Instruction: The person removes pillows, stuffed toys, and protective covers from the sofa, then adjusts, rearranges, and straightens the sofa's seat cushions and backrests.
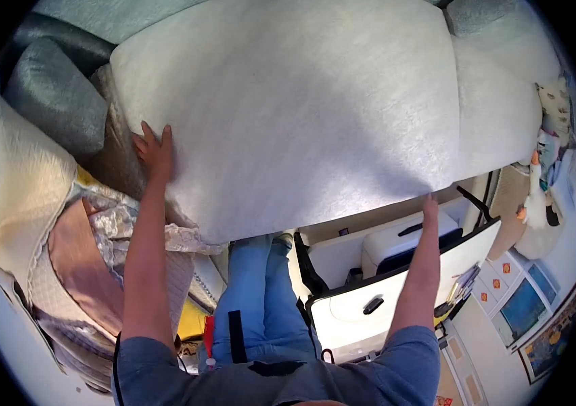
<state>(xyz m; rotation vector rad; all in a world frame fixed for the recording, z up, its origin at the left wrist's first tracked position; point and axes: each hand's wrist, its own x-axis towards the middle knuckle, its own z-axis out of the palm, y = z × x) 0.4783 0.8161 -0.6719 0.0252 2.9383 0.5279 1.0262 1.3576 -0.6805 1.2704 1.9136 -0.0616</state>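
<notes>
A large pale grey sofa seat cushion [288, 115] with a smooth, soft-looking surface spreads in front of me. My left hand [154, 154] lies on its left edge, fingers stretched and spread, holding nothing. At the cushion's front edge, towards the right, is my right hand [430, 203]. It is seen narrowly from the side and most of its fingers are hidden, so its grip cannot be made out. A second pale cushion section [497, 101] adjoins on the right.
A grey-green pillow [58, 98] sits at the left, above a quilted cover [20, 189] and pinkish cloth [85, 264]. Near my right forearm stands a white table [362, 318] with dark edging. A white goose plush [537, 196] lies at the far right.
</notes>
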